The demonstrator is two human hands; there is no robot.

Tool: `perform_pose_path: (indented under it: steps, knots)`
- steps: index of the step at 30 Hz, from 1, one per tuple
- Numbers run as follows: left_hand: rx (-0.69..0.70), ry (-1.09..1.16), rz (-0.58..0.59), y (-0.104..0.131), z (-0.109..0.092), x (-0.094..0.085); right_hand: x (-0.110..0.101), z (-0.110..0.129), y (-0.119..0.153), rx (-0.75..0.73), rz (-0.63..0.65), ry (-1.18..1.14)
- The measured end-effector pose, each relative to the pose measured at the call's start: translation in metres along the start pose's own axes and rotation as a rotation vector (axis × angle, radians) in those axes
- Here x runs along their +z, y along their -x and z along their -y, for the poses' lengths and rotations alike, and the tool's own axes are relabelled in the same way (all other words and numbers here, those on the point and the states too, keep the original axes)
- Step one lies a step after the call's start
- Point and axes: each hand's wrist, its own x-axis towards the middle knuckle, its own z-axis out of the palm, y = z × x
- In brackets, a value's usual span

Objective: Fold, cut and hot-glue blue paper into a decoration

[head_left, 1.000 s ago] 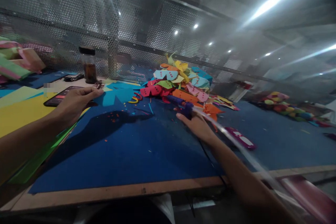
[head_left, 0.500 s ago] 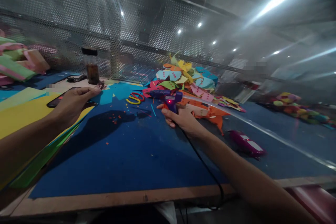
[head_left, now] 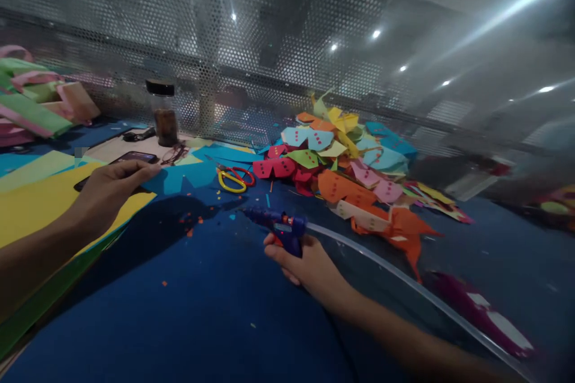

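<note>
My right hand [head_left: 299, 260] is wrapped round the grip of a blue-purple glue gun [head_left: 274, 224], whose nozzle points left above the blue table surface [head_left: 202, 323]. A long clear glue stick [head_left: 381, 263] runs out of its back end. My left hand [head_left: 119, 188] pinches the edge of a blue paper piece [head_left: 179, 178], fingertips together, above yellow sheets [head_left: 40, 200]. Scissors [head_left: 233, 179] with red and yellow handles lie between the hands, toward the back. Small orange scraps [head_left: 191, 231] are scattered below them.
Colourful cut-paper shapes [head_left: 309, 137] are heaped at the back right. A purple case [head_left: 480, 311] lies at the right. A lidded jar [head_left: 165, 116], a phone [head_left: 135, 157] and folded paper strips [head_left: 36, 102] are at the back left, before a perforated metal screen [head_left: 269, 54].
The view has shifted, with the pile and purple case now farther right in it. My right hand has lowered the glue gun nearer to me. Both hands keep their holds.
</note>
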Motion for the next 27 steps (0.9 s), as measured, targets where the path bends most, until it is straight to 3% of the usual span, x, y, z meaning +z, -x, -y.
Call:
perform_pose_path:
  steps: [5,8,14,21,27]
  knots:
    - [-0.038,-0.004,-0.074,-0.003,0.0,0.001,-0.006,-0.007,-0.005,0.088,0.029,-0.007]
    - [-0.016,-0.048,0.001,-0.002,0.0,0.001,-0.007,-0.011,-0.003,0.153,0.024,0.039]
    - [-0.075,-0.057,0.055,0.003,0.003,0.0,-0.002,-0.011,-0.005,0.11,0.041,0.1]
    - [-0.113,-0.159,0.086,0.009,0.012,0.002,-0.007,-0.019,-0.007,0.199,0.06,-0.003]
    - [-0.102,-0.142,0.213,0.018,0.015,0.004,-0.002,-0.004,0.001,0.078,0.027,-0.015]
